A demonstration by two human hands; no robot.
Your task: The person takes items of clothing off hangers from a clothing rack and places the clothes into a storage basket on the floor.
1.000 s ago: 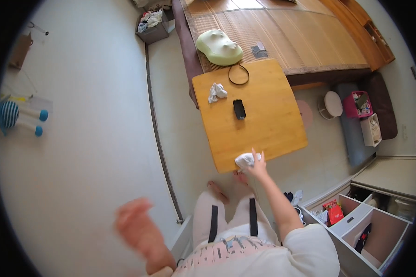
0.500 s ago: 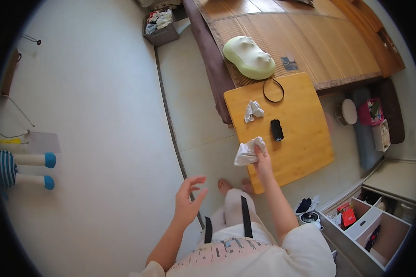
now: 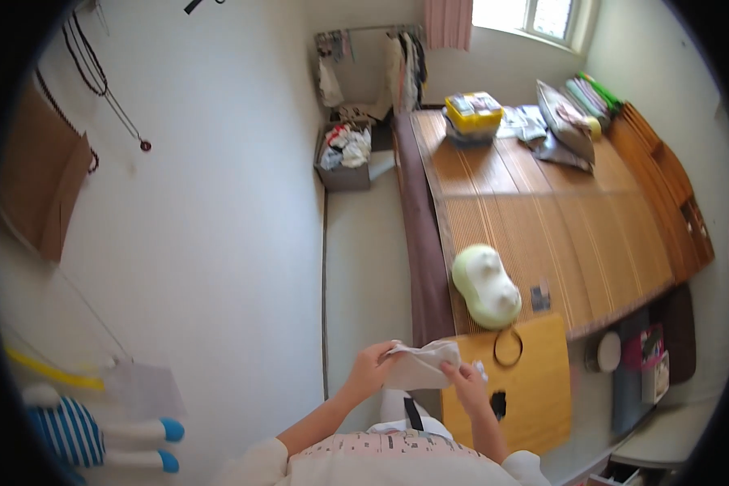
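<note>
A small white cloth [image 3: 419, 369] is stretched between my two hands, in front of my body and over the near left edge of the wooden table [image 3: 539, 373]. My left hand [image 3: 368, 371] pinches its left end. At the other end my right hand [image 3: 468, 389] grips it with thumb and fingers. Partly hidden behind the right hand lies another white crumpled cloth [image 3: 482, 371] on the table. A small black object [image 3: 500, 403] sits beside my right wrist. Farther back on the tabletop is a thin black hoop [image 3: 495, 348].
A bed with a woven mat [image 3: 575, 235] adjoins the table, with a white-and-green contoured pillow [image 3: 488, 287] near its edge. At the far end are a yellow-lidded box [image 3: 472, 115] and a cushion [image 3: 565, 121]. A grey clothes bin [image 3: 344, 172] stands by the left wall; a striped plush toy [image 3: 69, 433] is nearer.
The view has tilted up toward the far end of the room. My left hand, free and open before, now holds the white cloth together with my right hand, and the cloth is spread out.
</note>
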